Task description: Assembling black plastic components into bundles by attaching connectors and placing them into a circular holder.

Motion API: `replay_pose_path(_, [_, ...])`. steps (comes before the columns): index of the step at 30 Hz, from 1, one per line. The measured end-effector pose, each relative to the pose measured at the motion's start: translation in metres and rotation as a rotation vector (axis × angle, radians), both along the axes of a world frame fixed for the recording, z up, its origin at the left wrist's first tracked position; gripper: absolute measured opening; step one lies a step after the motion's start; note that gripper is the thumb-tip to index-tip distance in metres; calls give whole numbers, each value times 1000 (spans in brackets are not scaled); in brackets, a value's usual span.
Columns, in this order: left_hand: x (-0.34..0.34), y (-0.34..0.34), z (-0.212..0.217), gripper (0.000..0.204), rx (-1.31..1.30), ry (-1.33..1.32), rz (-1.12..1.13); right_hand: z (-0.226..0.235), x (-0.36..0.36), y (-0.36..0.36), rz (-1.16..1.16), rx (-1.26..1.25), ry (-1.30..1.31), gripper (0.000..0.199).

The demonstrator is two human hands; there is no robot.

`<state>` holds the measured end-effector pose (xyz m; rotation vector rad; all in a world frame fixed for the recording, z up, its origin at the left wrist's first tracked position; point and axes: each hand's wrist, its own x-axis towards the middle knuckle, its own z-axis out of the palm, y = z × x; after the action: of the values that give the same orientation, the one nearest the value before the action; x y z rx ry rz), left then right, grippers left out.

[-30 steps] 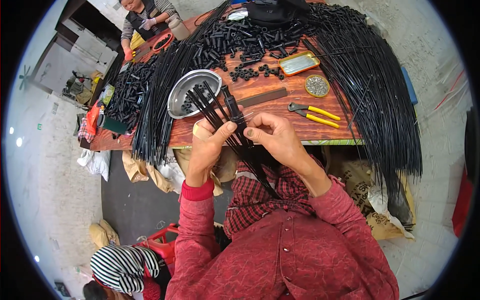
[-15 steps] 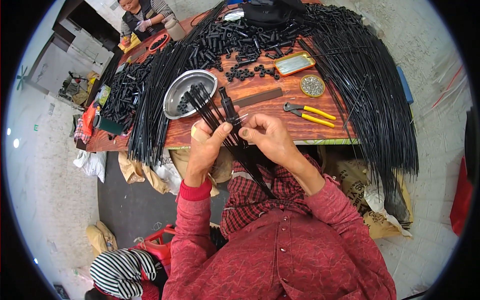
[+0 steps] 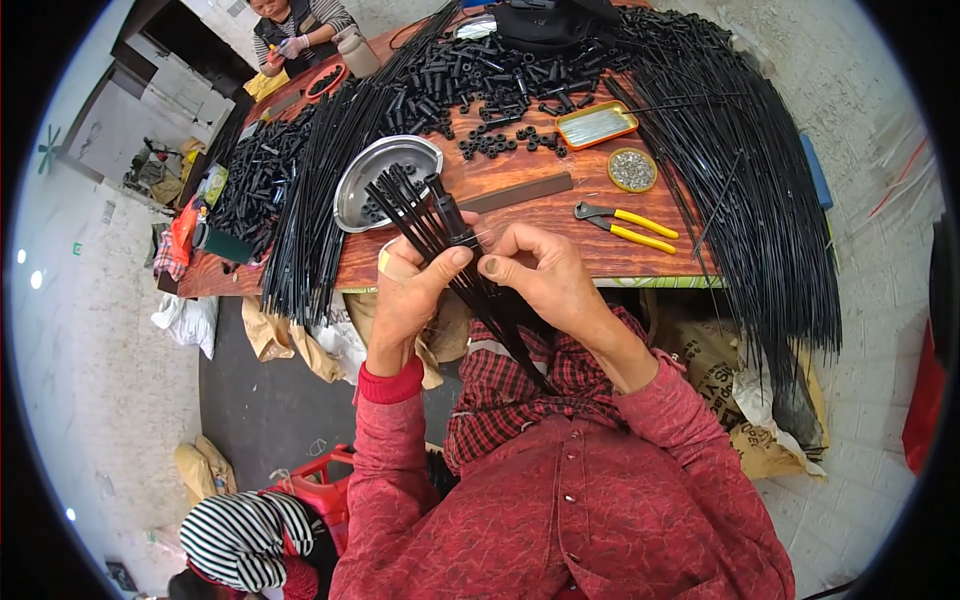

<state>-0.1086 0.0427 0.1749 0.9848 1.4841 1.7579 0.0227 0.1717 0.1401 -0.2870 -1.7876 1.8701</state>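
My left hand [image 3: 412,290] is closed round a bundle of thin black rods [image 3: 408,212], whose lower ends run down over my lap. A black tubular plastic fitting [image 3: 447,208] stands up from the same grip, tilted a little left. Close beside it, my right hand [image 3: 545,280] pinches thumb against forefinger. A fine pale wire [image 3: 484,234] shows between the fitting and these fingertips; just how the fingers hold it is partly hidden. Beyond the left hand sits a steel bowl [image 3: 349,181] with small black rings in it.
Yellow-handled end cutters [image 3: 640,228], a brown bar [image 3: 515,193], an orange-rimmed tray of thin wires [image 3: 597,125] and a round dish of small metal pieces [image 3: 632,170] lie ahead. Piles of black fittings and rods [image 3: 745,170] flank them. A co-worker [image 3: 300,35] sits far left; another person [image 3: 245,540] is lower left.
The fitting leans slightly more to the left. Both hands keep their grips close together, and the whole view has shifted a little. The far co-worker's hands have moved slightly.
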Motion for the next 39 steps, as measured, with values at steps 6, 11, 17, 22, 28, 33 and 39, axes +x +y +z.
replay_pose_path(6, [-5, -1, -2, 37, -6, 3, -30, 1, 0, -1, 34, -39, -51, 18])
replay_pose_path(11, [-6, -2, 0, 41, -1, -51, -52, 3, 1, -7, -38, 56, -81, 17])
replay_pose_path(17, [-16, -2, -10, 40, -37, -3, 11, -5, -5, -1, -51, 44, -132, 17])
replay_pose_path(22, [-16, -4, -12, 47, -81, 24, 25, -5, -4, 0, -32, 110, -185, 18])
replay_pose_path(28, [-14, -2, -6, 47, -58, -35, -23, -7, -9, -4, -58, 74, -137, 21])
replay_pose_path(33, [-20, -3, -13, 45, -62, -4, 1, -7, -9, -2, -46, 139, -200, 24])
replay_pose_path(39, [-16, 1, -14, 35, -57, -20, 46, -19, -13, 12, 55, 108, -168, 34])
